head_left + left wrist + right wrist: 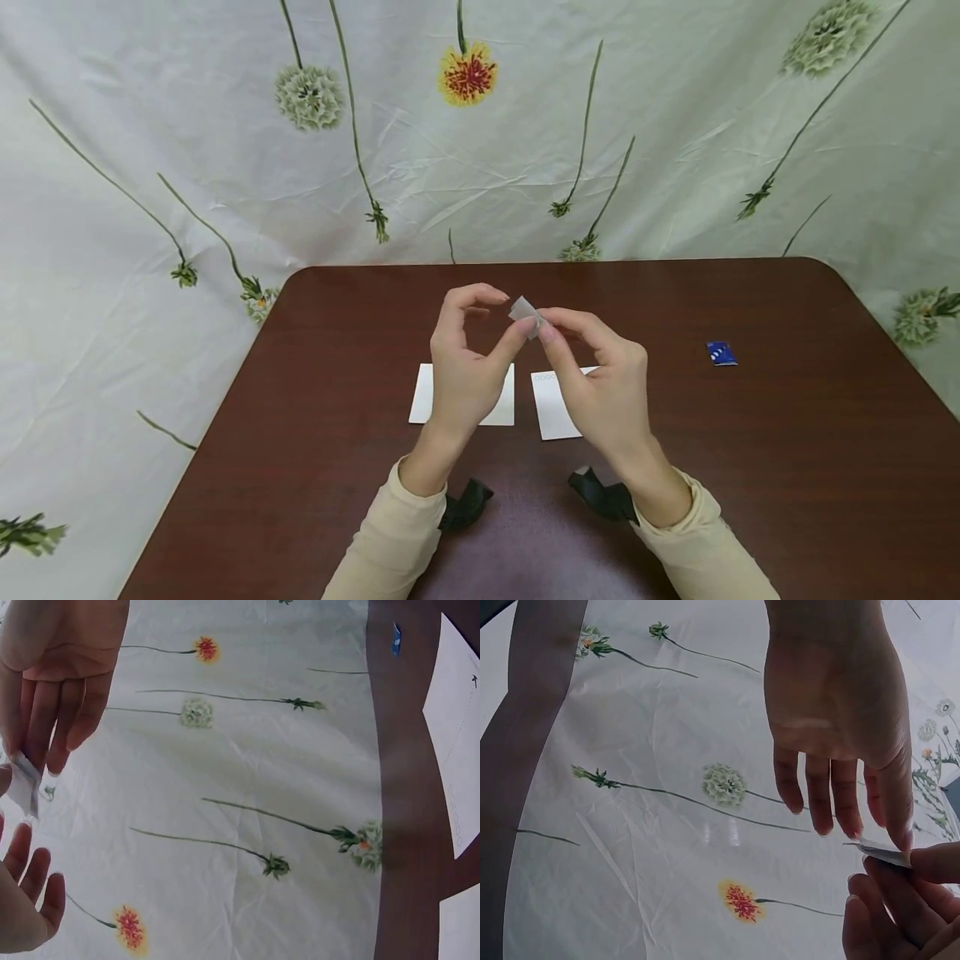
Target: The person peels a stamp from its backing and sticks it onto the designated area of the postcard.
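A small folded silvery-white piece (522, 311) is up over the table, between the fingertips of both hands; its kind is too small to make out. My right hand (611, 379) pinches it with thumb and index finger, and in the right wrist view its thin edge (885, 856) shows. My left hand (467, 367) has the thumb on it, the index fingertip curled right by its upper corner. Beneath the hands lie two white cards, one (423, 393) on the left and one (555, 408) with faint print on the right, each partly hidden.
A small blue packet (722, 353) lies on the right of the dark brown table (787, 467). Black straps (467, 503) hang at both wrists. Behind the table hangs a white cloth (510, 142) printed with flowers.
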Tool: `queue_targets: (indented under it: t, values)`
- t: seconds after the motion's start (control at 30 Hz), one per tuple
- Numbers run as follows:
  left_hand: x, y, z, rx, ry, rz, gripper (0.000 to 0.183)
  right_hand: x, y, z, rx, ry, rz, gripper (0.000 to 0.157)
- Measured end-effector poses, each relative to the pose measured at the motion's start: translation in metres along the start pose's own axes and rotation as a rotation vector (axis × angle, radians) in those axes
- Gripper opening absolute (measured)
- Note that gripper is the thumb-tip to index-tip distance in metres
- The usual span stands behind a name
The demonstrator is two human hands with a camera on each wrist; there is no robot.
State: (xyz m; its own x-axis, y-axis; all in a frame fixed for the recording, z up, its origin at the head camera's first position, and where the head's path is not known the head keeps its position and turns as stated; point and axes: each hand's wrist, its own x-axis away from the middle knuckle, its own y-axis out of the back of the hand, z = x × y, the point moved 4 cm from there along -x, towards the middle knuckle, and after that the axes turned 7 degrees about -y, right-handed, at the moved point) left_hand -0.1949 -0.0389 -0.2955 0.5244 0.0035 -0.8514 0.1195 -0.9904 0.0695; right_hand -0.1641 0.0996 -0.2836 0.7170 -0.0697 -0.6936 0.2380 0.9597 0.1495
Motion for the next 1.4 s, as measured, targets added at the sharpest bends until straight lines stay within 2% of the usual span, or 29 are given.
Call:
queue_targets:
  t: [0.2, 0.4, 0.57, 0.83, 1.03, 1.2, 1.4]
  values:
    - [0.000, -0.002, -0.003, -0.164, -0.025, 0.047, 0.005, -0.001, -0.001, -0.004, 0.072, 0.068, -0.042, 0.015]
    - [0.001, -0.003, -0.005, -0.126, -0.024, 0.094, 0.006, 0.001, -0.003, -0.004, 0.224, 0.143, -0.127, 0.015]
    - [0.001, -0.003, -0.006, -0.086, -0.016, 0.111, 0.008, 0.002, -0.005, -0.002, 0.281, 0.194, -0.151, 0.015]
    - [0.000, -0.003, -0.007, -0.084, 0.010, 0.122, 0.007, 0.002, -0.008, -0.002, 0.270, 0.214, -0.138, 0.015]
    - [0.000, -0.003, -0.006, -0.099, 0.003, 0.125, 0.008, 0.003, -0.010, -0.002, 0.264, 0.208, -0.109, 0.012]
    - [0.001, -0.004, -0.006, -0.130, -0.002, 0.131, 0.008, 0.004, -0.013, -0.004, 0.319, 0.239, -0.084, 0.015]
    - [0.001, -0.003, -0.005, -0.184, 0.028, 0.151, 0.008, 0.003, -0.015, -0.007, 0.353, 0.280, -0.031, 0.018]
